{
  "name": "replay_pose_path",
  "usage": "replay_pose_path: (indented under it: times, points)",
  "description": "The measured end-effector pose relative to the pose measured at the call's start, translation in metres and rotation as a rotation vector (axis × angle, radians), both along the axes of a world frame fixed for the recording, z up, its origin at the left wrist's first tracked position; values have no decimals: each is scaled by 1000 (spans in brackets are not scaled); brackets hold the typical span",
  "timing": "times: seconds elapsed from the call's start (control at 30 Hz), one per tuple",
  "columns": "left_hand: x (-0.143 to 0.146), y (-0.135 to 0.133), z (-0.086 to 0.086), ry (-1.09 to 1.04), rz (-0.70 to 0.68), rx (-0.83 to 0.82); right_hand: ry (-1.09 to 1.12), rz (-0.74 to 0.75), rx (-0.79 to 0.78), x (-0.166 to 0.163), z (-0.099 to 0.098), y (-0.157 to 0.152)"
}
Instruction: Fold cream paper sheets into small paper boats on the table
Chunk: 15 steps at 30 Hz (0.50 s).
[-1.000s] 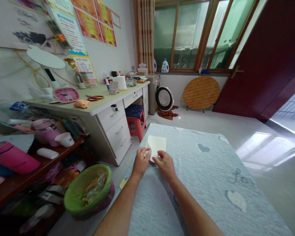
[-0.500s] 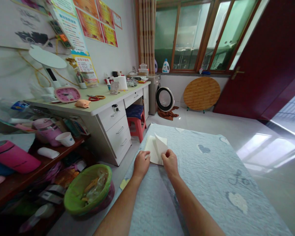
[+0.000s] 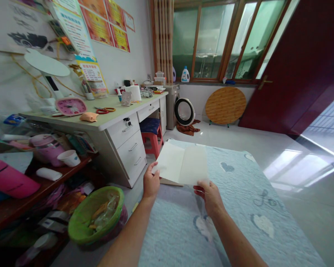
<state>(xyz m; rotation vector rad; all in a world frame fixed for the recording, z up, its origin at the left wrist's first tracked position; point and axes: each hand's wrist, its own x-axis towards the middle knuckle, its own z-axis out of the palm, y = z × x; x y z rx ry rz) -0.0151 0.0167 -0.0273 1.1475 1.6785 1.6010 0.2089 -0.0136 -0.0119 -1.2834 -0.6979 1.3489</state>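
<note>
A cream-white sheet of paper [image 3: 193, 165] lies spread out, with a crease running down its middle. My left hand [image 3: 151, 181] pinches its left edge, thumb on top. At the lower right corner, my right hand [image 3: 208, 194] grips the sheet between thumb and fingers. Below the sheet's near edge shows a thin strip of a tan pad or stack of paper [image 3: 171, 182]; the rest of it is covered. Both are over a pale blue bed cover [image 3: 239, 193] with heart patterns.
A green-lined waste bin [image 3: 96, 215] stands left of the bed. Beyond it are a shelf [image 3: 80, 165] with cups and bottles and a white desk [image 3: 122, 152] holding scissors [image 3: 105, 110] and a pink clock [image 3: 71, 106]. A red stool [image 3: 151, 142] is tucked under the desk.
The sheet has been opened out flat to the right, from half-folded to wide. My right hand has moved right with its corner; my left hand has shifted slightly left.
</note>
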Motion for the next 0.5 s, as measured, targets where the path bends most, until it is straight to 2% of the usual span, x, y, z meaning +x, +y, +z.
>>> replay_pose_path:
  times: [0.3,0.5]
  points:
    - [8,-3,19,-170,-52,14,115,16,-89,18,6,-31]
    - [11,-9,20,-196,-78,-23,144,-5,-120,25,4,-44]
